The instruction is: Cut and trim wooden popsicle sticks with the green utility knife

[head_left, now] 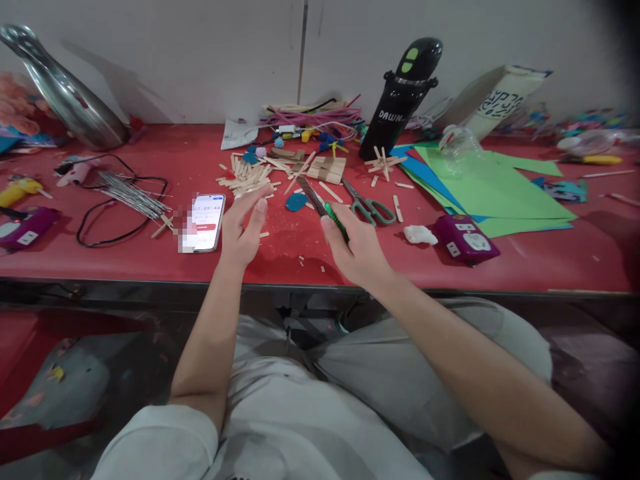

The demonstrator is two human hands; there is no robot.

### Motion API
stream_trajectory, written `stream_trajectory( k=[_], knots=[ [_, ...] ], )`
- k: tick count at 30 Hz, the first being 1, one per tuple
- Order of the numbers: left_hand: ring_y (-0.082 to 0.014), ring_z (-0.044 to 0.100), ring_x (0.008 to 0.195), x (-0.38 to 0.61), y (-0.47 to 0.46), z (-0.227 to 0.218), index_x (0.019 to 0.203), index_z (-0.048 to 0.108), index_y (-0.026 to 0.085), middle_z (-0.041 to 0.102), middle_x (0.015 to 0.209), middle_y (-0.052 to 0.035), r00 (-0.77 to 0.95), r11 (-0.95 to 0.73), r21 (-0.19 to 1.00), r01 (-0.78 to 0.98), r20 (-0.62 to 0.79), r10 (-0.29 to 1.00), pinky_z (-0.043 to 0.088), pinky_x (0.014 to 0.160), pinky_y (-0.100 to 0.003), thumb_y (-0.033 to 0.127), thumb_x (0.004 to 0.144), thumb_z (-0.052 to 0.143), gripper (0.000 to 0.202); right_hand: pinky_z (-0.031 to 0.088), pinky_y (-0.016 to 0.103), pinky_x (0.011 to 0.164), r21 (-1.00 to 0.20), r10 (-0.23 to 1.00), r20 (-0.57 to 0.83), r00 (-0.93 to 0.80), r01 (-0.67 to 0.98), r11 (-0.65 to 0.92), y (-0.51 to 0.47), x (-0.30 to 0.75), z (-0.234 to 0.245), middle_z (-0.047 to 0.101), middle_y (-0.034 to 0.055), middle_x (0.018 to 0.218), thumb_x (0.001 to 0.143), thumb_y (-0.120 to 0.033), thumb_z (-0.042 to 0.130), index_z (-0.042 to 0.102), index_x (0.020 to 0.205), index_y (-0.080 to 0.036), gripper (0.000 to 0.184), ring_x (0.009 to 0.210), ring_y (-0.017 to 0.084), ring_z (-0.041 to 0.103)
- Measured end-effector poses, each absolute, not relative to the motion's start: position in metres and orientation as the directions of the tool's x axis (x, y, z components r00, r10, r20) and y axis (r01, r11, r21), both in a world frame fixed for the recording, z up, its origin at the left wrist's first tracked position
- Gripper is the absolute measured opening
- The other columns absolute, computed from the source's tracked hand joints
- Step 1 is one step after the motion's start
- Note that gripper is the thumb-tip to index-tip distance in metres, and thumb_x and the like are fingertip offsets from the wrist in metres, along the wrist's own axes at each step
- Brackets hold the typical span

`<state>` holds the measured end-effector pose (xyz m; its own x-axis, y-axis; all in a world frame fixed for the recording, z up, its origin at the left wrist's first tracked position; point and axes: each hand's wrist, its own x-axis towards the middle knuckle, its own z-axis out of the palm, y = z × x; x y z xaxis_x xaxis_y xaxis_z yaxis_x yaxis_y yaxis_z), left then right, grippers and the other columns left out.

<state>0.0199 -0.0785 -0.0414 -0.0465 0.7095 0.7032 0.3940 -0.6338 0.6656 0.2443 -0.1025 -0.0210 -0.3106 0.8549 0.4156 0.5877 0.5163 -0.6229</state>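
My right hand (356, 248) is closed round a green-handled cutter (324, 208) whose blade points up and left over the red table (150, 260). My left hand (245, 230) hovers beside it with fingers stretched out and together, holding nothing, just right of a phone (206, 221) lying face up. Wooden craft sticks (250, 177) lie scattered behind both hands, and a small blue piece (296, 202) rests between them.
Green-handled scissors (369, 208), a purple power adapter (465, 239) and a white lump (420, 234) lie to the right. Green and blue paper sheets (493, 190), a black bottle (400, 100), pipe cleaners (315, 120), black cable (120, 200), a metal bowl (65, 93).
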Motion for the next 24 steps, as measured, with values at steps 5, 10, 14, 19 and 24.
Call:
stream_trajectory(
  k=[5,10,14,19,24],
  knots=[
    [-0.0211,0.067,0.119,0.0195,-0.0787,-0.0415,0.121,0.072,0.029,0.074,0.124,-0.0028,-0.038,-0.626,0.666,0.405,0.697,0.716,0.051,0.107,-0.043,0.046,0.101,0.053,0.032,0.040,0.028,0.066,-0.559,0.906,0.060,-0.419,0.738,0.378,-0.0987,0.2432,-0.0203,0.074,0.0096,0.091,0.101,-0.029,0.045,0.067,0.112,-0.019,0.026,0.077,0.022,0.066],
    [-0.0215,0.066,0.120,0.0184,-0.0775,-0.0413,0.121,0.072,0.027,0.074,0.125,-0.0038,-0.018,-0.618,0.654,0.436,0.693,0.721,0.052,0.106,-0.043,0.044,0.102,0.053,0.032,0.042,0.030,0.073,-0.534,0.912,-0.033,-0.408,0.779,0.329,-0.1017,0.2411,-0.0141,0.075,0.0093,0.089,0.103,-0.029,0.043,0.065,0.121,-0.020,0.030,0.079,0.024,0.069],
    [-0.0207,0.067,0.118,0.0188,-0.0757,-0.0427,0.122,0.071,0.026,0.075,0.123,-0.0046,0.046,-0.596,0.643,0.480,0.661,0.749,0.053,0.106,-0.041,0.041,0.100,0.056,0.030,0.041,0.029,0.074,-0.507,0.901,0.002,-0.434,0.776,0.375,-0.1043,0.2402,-0.0124,0.076,0.0099,0.099,0.104,-0.030,0.042,0.065,0.123,-0.020,0.031,0.088,0.025,0.070],
    [-0.0198,0.069,0.116,0.0200,-0.0772,-0.0428,0.121,0.072,0.022,0.077,0.117,-0.0051,0.079,-0.567,0.651,0.505,0.619,0.782,0.053,0.106,-0.038,0.035,0.100,0.057,0.029,0.039,0.028,0.069,-0.470,0.902,-0.004,-0.432,0.797,0.380,-0.1050,0.2389,-0.0126,0.076,0.0090,0.098,0.105,-0.032,0.042,0.063,0.126,-0.020,0.032,0.085,0.025,0.070],
    [-0.0198,0.072,0.107,0.0203,-0.0779,-0.0417,0.116,0.073,0.020,0.079,0.109,-0.0056,0.020,-0.528,0.670,0.523,0.609,0.793,0.057,0.098,-0.034,0.033,0.098,0.058,0.026,0.038,0.029,0.069,-0.466,0.899,0.016,-0.437,0.793,0.393,-0.1067,0.2382,-0.0132,0.077,0.0095,0.101,0.104,-0.032,0.042,0.063,0.128,-0.021,0.034,0.090,0.027,0.070]
  ],
)
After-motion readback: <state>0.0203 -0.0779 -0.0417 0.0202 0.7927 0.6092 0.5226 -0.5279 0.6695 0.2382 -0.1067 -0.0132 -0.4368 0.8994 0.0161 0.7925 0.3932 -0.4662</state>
